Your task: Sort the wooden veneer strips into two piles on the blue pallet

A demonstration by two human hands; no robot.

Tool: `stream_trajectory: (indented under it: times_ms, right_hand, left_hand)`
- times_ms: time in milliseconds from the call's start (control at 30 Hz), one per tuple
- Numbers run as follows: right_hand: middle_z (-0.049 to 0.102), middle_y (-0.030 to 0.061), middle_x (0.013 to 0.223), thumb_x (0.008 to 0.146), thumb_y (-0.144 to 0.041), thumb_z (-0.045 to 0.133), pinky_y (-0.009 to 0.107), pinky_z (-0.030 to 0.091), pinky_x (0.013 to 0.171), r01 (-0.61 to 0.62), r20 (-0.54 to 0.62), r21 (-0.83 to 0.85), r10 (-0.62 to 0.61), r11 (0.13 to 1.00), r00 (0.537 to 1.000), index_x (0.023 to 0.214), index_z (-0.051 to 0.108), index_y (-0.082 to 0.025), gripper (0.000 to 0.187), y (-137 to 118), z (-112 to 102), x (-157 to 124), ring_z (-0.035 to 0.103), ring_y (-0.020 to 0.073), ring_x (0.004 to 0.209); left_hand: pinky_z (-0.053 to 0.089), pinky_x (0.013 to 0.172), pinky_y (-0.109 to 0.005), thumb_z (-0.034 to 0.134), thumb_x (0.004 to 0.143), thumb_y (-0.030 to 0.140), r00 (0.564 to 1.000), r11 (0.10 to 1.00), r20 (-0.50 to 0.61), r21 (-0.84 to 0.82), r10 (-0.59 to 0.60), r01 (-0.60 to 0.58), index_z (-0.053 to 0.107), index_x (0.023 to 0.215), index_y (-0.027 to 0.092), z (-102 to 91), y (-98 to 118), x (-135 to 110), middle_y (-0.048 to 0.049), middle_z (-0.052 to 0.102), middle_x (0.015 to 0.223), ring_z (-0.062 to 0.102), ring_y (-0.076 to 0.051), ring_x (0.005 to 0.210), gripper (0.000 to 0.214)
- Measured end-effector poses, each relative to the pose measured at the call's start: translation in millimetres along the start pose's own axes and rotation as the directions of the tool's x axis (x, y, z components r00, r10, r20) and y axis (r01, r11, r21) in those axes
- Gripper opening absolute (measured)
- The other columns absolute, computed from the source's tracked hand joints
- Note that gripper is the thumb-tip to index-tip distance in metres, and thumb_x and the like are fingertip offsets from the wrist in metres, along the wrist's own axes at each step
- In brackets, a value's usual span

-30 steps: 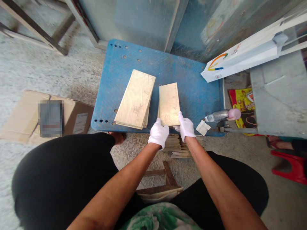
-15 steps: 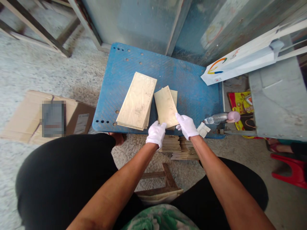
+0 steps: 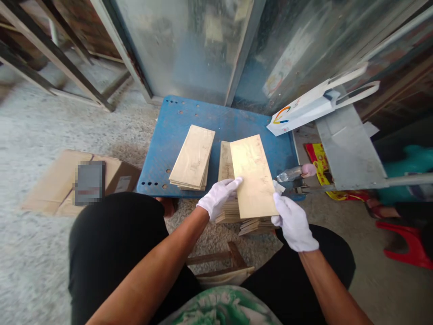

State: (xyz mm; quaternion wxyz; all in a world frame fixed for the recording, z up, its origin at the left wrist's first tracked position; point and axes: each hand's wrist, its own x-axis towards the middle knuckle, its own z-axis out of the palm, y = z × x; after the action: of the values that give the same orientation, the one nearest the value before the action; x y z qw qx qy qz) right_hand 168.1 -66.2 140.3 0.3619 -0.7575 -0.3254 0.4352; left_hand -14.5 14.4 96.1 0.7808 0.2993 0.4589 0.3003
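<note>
A thin, pale rectangular wooden board (image 3: 253,174) is raised over the near edge of a blue plastic table (image 3: 162,131), its face tilted up towards me. My right hand (image 3: 293,222), in a white glove, pinches its lower right corner. At the board's left edge, my gloved left hand (image 3: 219,197) grips with thumb and fingers. A stack of similar boards (image 3: 192,155) lies on the table to the left. Partly hidden behind the held board are other boards (image 3: 225,160) on the tabletop. Below the table edge, more boards (image 3: 228,213) are piled.
At the table's right end are a clear bottle with a pink cap (image 3: 308,170) and a white paper bag (image 3: 302,115). A cardboard box (image 3: 54,180) bearing a blurred dark object stands left. Glass panels (image 3: 189,54) rise behind. A red stool (image 3: 407,243) is at the right.
Both hands have lifted the board from the right-hand pile and brought it nearer to me. The left-hand stack stays on the table. The camera view has shifted.
</note>
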Motion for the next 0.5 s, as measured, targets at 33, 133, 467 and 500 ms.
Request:
stream_trajectory:
  times_ms: [33,133,467,500]
  right_hand:
    - [0.05,-0.0045,0.043,0.077,-0.062,0.058,0.02,0.038,0.04,0.001,0.014,0.001,-0.001,1.0,1.0,0.076,0.059,-0.018,0.045,0.9,-3.6,-13.2,0.046,0.01,0.038]
    - [0.051,-0.0043,0.044,0.079,-0.061,0.057,0.021,0.039,0.042,-0.007,0.08,-0.007,0.007,1.0,0.997,0.077,0.06,-0.019,0.043,10.6,-10.3,-46.3,0.048,0.0109,0.04]
    - [0.066,0.0128,0.113,0.075,-0.051,0.066,0.041,0.048,0.093,0.166,0.141,-0.14,-0.146,0.976,0.979,0.128,0.053,-0.017,0.064,23.9,-14.0,-51.8,0.062,0.0244,0.106]
    - [0.062,0.015,0.12,0.075,-0.051,0.065,0.043,0.047,0.096,0.213,0.108,-0.15,-0.198,0.966,0.974,0.134,0.046,-0.016,0.072,15.9,-13.4,-49.8,0.06,0.0251,0.111]
  left_hand:
    - [0.052,0.086,-0.036,0.066,0.077,0.045,0.996,0.994,0.091,-0.112,-0.008,0.018,0.067,0.103,0.01,0.5,3.7,-6.3,-0.0147,0.069,0.106,0.067,-0.023,0.092,0.044]
    - [0.052,0.089,-0.038,0.072,0.074,0.035,0.976,0.956,0.215,-0.292,0.033,0.032,0.066,0.105,0.01,0.0,12.5,-26.1,-0.0157,0.067,0.112,0.065,-0.025,0.097,0.04]
    - [0.052,0.087,-0.038,0.078,0.064,0.044,0.986,0.981,-0.105,-0.129,0.133,-0.146,0.069,0.099,0.011,0.3,-12.3,-88.3,-0.0118,0.071,0.103,0.066,-0.025,0.093,0.049]
    - [0.052,0.086,-0.037,0.078,0.063,0.044,0.98,0.983,-0.13,-0.077,0.153,-0.164,0.07,0.097,0.011,0.9,-20.0,-90.0,-0.0108,0.072,0.101,0.067,-0.025,0.091,0.048]
